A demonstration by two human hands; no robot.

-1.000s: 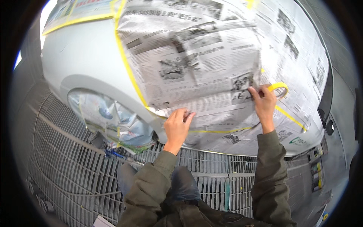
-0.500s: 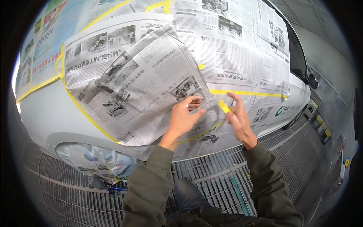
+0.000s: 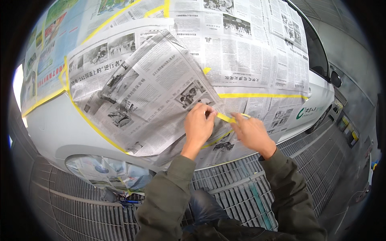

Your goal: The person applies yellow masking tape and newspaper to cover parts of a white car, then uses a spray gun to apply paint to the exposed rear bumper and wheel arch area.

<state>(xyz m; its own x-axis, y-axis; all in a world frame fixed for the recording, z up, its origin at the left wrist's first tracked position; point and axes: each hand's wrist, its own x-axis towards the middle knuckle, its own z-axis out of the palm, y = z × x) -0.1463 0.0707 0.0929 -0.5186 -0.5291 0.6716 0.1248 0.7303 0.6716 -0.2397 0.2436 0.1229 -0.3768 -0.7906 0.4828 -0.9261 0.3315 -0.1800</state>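
A short length of yellow masking tape (image 3: 226, 118) spans the gap between my hands. My left hand (image 3: 200, 126) pinches its end between thumb and fingertips. At the other end my right hand (image 3: 253, 134) is closed around the tape, with a yellow loop showing past its fingers; whether it is a full roll I cannot tell. Both hands are in front of a loose newspaper sheet (image 3: 148, 80), which lies slantwise over other newspaper on the car's side. Its upper right edge runs down toward my left hand. A yellow tape line (image 3: 261, 96) edges the paper behind my right hand.
The white car body (image 3: 48, 126) shows below the paper at left. Plastic film (image 3: 108, 168) covers the wheel. A slatted metal floor grating (image 3: 237, 193) is underfoot. The side mirror (image 3: 336, 79) sticks out at far right, and dark boxes (image 3: 349, 130) stand beyond the car.
My hands have come closer together, and my left fingers have closed on the tape's end. A strip now stretches between them. The view has shifted slightly.
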